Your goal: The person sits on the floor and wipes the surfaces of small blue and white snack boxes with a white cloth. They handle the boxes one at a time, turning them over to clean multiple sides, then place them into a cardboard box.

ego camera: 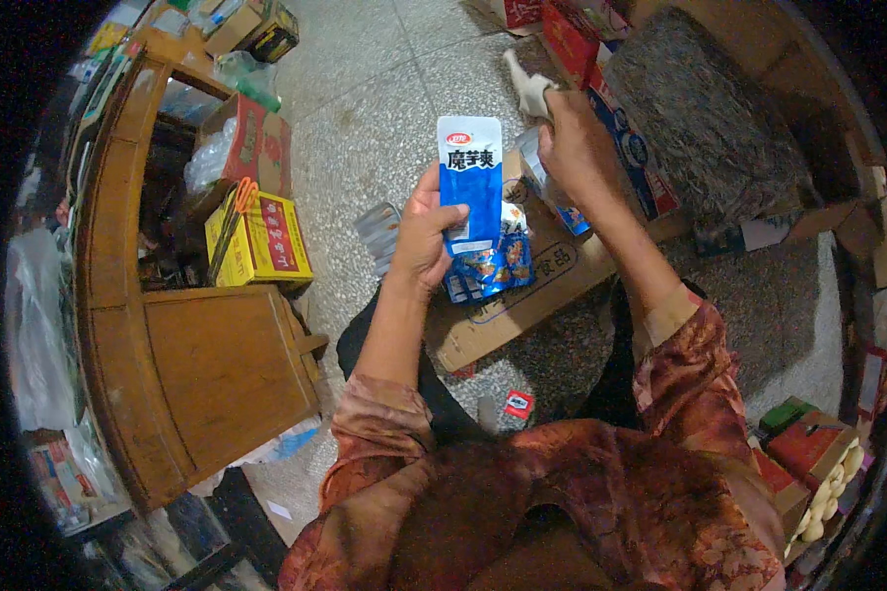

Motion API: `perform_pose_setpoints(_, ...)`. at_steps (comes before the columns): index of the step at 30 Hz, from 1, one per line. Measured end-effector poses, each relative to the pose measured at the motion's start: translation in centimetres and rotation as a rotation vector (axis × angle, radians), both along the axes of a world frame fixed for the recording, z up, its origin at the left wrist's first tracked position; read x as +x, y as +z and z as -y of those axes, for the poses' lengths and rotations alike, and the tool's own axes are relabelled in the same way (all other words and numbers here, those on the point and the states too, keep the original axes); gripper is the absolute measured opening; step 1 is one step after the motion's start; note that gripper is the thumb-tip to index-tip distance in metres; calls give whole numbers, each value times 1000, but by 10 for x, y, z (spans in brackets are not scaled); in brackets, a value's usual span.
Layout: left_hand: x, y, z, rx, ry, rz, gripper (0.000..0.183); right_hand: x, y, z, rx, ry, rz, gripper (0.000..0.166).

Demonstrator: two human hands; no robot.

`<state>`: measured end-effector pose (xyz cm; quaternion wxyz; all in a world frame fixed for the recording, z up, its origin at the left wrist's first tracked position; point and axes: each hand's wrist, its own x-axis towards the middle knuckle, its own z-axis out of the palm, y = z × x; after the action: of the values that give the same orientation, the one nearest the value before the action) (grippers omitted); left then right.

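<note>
Upright in my left hand is a flat blue-and-white snack packet, the thumb pressed on its front near the lower edge. Just below and behind it is a shiny blue printed snack packet; I cannot tell whether it is held too or rests on the cardboard box beneath. Up and to the right, my right hand grips a bunched white cloth. A silver-and-blue packet shows beside the right wrist, partly hidden by the hand.
A wooden cabinet stands on the left, by a yellow carton with orange-handled scissors. Clear plastic packaging is beside my left hand. At the right are a dark wrapped bundle and red boxes. A small red packet lies on the floor.
</note>
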<state>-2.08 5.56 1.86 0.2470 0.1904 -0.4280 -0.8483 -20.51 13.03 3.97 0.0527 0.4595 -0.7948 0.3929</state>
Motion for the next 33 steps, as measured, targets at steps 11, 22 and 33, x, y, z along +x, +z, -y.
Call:
perform_pose_setpoints(11, 11, -24, 23, 231, 37, -237, 65, 60, -15, -2, -81, 476, -425, 22)
perform_pose_setpoints(22, 15, -29, 45, 239, 282, -98, 34, 75, -26, -25, -9, 741, -320, 29)
perform_pose_setpoints(33, 11, -19, 41, 125, 182, -118, 32, 19, -33, -8, -131, 307, 373, 28)
